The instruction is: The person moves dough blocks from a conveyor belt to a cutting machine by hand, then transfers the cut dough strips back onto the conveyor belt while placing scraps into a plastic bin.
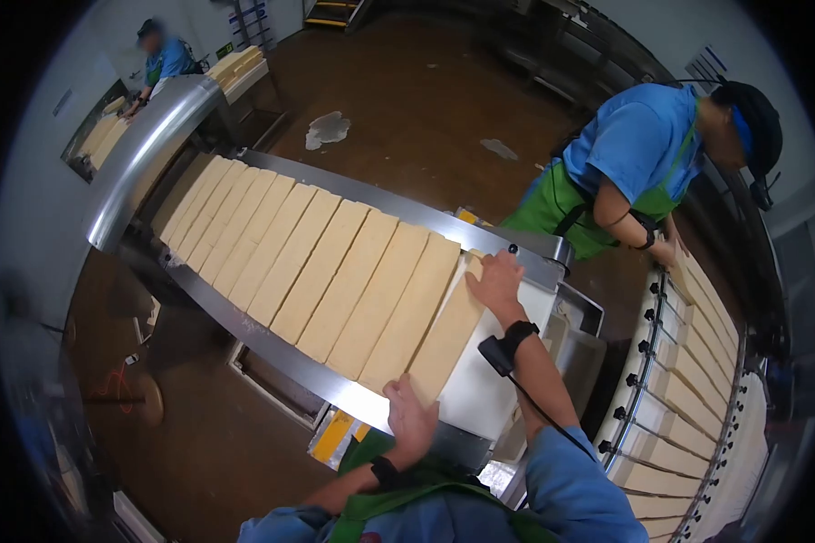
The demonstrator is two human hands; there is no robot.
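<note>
A long pale-yellow dough strip (449, 337) lies at the right end of a row, with a narrow gap between it and the neighbouring strip. My left hand (411, 420) grips its near end, fingers closed around the edge. At the far end, my right hand (496, 285) is closed over the strip, its fingertips partly hidden. Several similar dough strips (335, 271) lie side by side, running back along the conveyor belt (482, 389). The white belt surface shows just right of the strip between my hands.
Metal side rails (371, 195) edge the conveyor, and a curved steel hood (154, 154) covers its far end. To the right, a co-worker (638, 149) bends over a second line of strips (688, 380) with black knobs. Another person (163, 59) stands behind the hood.
</note>
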